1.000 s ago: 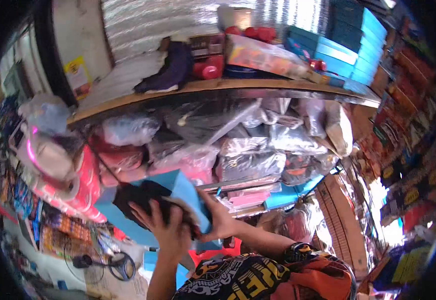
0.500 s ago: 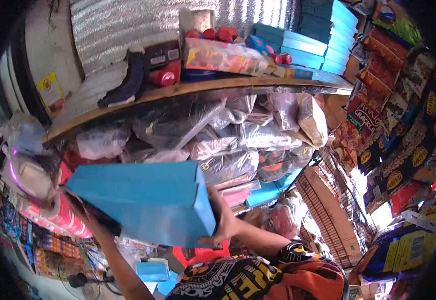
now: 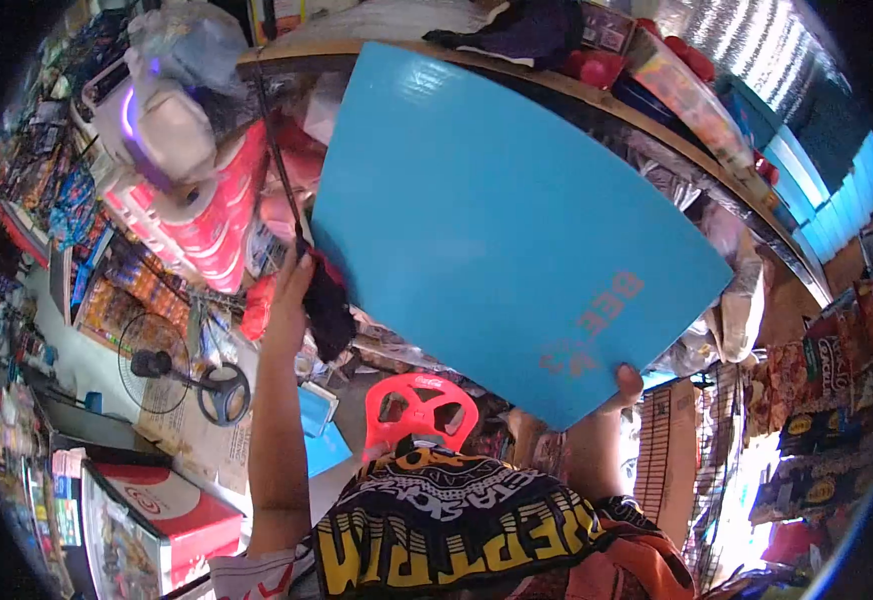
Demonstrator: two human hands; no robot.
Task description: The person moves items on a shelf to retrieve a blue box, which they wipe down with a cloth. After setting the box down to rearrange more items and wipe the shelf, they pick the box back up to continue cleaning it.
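Observation:
A large blue cardboard box (image 3: 477,210) with faint red lettering fills the middle of the view, its broad face turned up toward me. My right hand (image 3: 619,390) grips it at the lower right edge, thumb on the face and the other fingers hidden beneath. Left of the box, my left hand (image 3: 292,285) is closed around a thin dark stick with a dark fluffy tuft (image 3: 329,315), which looks like a duster. The stick points up toward the shelf, and the tuft hangs close beside the box's left edge.
A wooden shelf (image 3: 597,95) with boxes runs behind the blue box. Pink-wrapped rolls (image 3: 202,215) are stacked at left. Below are a red plastic chair (image 3: 422,405), a fan (image 3: 152,362) and a red-and-white freezer (image 3: 172,510). Snack packs (image 3: 827,370) hang at right.
The box has tilted so its broad lettered face shows. My left hand has come off its side and now shows with the dark stick and tuft. The view has turned down and left.

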